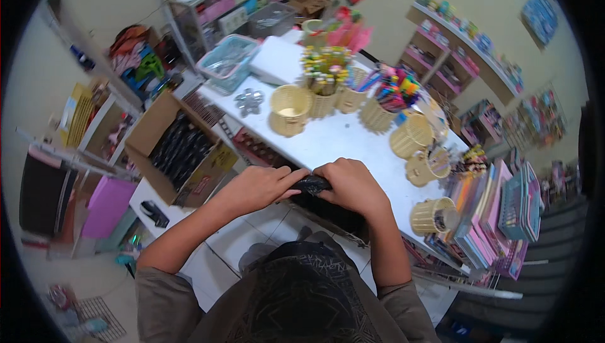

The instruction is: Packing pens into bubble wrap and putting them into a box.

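Observation:
Both my hands meet in front of my body, just off the near edge of a white table (326,147). My left hand (264,184) grips one end of a small black plastic-wrapped item (311,184), and my right hand (352,184) holds its other end. What is inside the black plastic cannot be told. To the left, an open cardboard box (153,130) holds several black plastic-wrapped pieces (182,149). A black strip-like item (155,214) lies on a white surface beside that box.
Cream woven baskets (289,116), some with pens and colourful sticks, stand along the table. A blue plastic basket (227,62) and a white box (279,62) sit at its far left. Stacked books (482,220) and teal baskets (520,206) are at the right. A dark open container lies below my hands.

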Available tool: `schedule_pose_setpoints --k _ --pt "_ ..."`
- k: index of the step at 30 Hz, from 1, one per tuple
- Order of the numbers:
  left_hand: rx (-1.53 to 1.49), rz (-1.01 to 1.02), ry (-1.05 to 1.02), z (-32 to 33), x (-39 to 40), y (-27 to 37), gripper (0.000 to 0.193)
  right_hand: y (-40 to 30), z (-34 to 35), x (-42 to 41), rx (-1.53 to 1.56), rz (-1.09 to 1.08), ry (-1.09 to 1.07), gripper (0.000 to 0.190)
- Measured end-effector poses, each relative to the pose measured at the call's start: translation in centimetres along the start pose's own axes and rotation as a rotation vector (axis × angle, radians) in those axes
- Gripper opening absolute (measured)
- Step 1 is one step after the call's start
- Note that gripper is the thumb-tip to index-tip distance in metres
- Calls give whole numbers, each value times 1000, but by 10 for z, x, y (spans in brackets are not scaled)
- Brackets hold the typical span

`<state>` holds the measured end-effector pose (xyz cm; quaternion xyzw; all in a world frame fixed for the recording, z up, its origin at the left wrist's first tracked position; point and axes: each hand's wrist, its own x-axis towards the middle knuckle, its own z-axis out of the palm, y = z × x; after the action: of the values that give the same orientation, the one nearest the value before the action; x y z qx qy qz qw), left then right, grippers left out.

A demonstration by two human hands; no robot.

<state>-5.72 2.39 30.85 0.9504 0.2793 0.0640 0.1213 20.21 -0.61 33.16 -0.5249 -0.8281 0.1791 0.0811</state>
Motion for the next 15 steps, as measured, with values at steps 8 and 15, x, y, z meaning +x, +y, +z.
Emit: schedule_pose_setpoints --k 8,15 --pt "-368 -507 216 8 -192 -25 34 -138 67 99 -49 -411 -89 53" --pt "-920 -1116 513 89 -375 -31 20 -271 174 125 335 -624 282 35"
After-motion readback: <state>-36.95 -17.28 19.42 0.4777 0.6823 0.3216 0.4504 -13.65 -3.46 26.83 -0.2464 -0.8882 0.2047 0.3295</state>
